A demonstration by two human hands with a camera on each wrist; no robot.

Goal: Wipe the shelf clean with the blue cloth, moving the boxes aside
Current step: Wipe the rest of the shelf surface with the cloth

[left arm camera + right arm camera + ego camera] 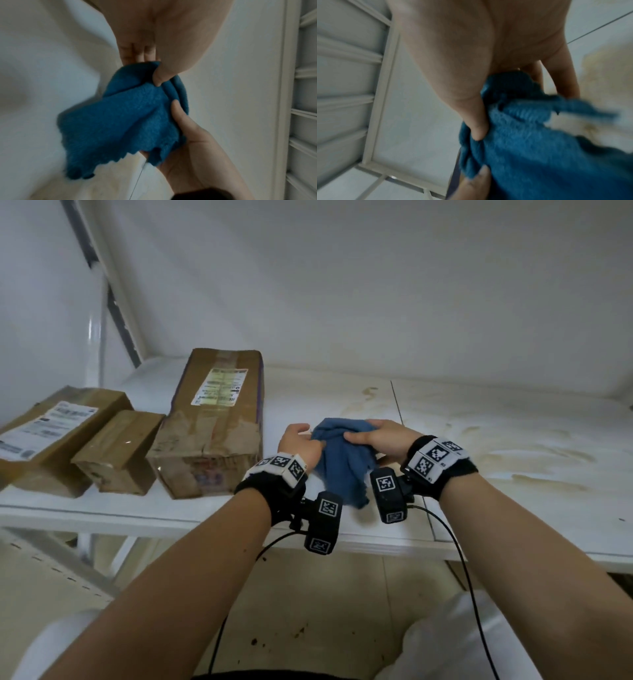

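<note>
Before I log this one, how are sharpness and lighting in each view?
Head view: sharp and evenly lit, wide-angle bending at the edges, small glare on the middle box. Left wrist view: dim, blue cloth mildly soft. Right wrist view: dim and smeared, the cloth's far edge streaked.

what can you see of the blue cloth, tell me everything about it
The blue cloth is a soft, fuzzy, terry-like rag with a scalloped hem, bunched and creased rather than spread flat. The left hand and the right hand both grip its upper part, thumbs pressed into the folds, and its loose lower end hangs down between the wrists. It is held above the stained white shelf, right of the cardboard boxes; whether the hanging end touches the shelf cannot be told.
</note>
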